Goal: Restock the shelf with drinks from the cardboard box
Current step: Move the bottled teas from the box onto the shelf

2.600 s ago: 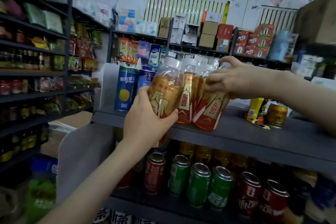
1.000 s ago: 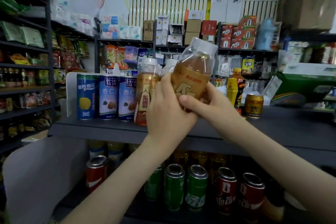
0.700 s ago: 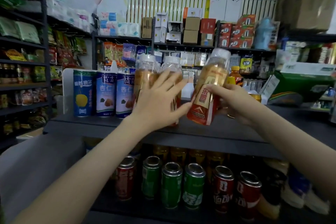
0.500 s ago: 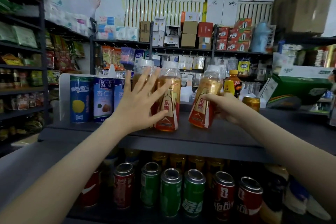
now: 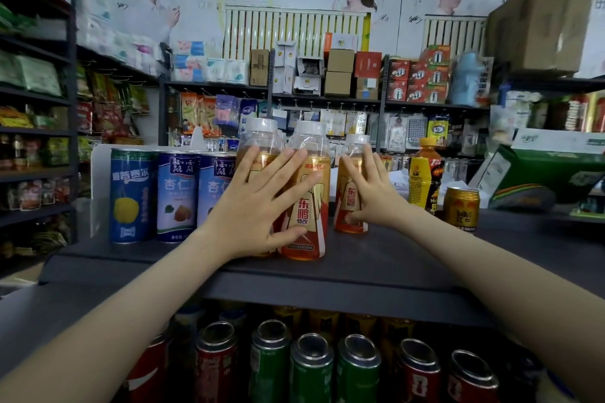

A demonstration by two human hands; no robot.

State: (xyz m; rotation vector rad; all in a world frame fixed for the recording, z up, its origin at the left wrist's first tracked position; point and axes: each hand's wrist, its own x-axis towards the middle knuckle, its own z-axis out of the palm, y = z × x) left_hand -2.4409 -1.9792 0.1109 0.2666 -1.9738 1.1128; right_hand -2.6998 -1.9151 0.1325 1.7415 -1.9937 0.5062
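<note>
Top shelf [image 5: 376,268], dark grey: three drink bottles, upright, near the front edge.
- left bottle [image 5: 260,145] and middle bottle [image 5: 311,209]: touching; left hand [image 5: 255,206] lies flat on both, fingers spread and straight.
- right bottle [image 5: 351,203]: just beside them; right hand [image 5: 376,198] against it, fingers straight.
- tall cans [image 5: 131,196]: left of the bottles.
- gold can [image 5: 461,209]: to the right.
</note>
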